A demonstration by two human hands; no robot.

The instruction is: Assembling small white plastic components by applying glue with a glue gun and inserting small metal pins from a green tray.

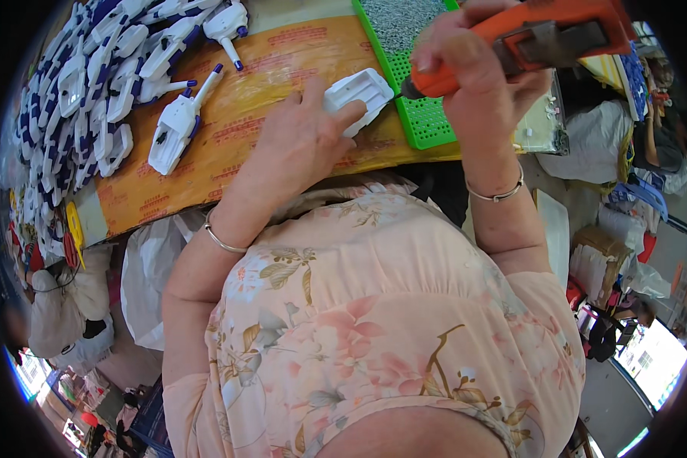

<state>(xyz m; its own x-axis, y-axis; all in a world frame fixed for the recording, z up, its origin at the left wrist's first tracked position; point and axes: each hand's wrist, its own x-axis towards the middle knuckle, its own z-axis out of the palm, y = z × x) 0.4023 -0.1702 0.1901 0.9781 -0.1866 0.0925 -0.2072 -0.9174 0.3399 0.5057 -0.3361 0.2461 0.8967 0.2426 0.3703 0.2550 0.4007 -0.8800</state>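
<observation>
My right hand (477, 88) is wrapped round an orange electric screwdriver (527, 27), held nearly level over the right of the table. Its thin dark bit points left, close to the edge of a white plastic housing (365, 85); whether it touches cannot be told. My left hand (301, 141) holds that housing down on the table, thumb and fingers at its near and left sides. The housing lies hollow side up, with ribs inside. Beside it, a green perforated basket (427, 128) contains many small silvery screws (397, 23), partly hidden by my right hand.
A large heap of white and blue plastic units (76, 91) fills the table's left. Two units, one with a nozzle (174, 131) and another farther back (227, 27), lie apart on the brown taped table cover (244, 99). White bags (156, 267) hang below the front edge.
</observation>
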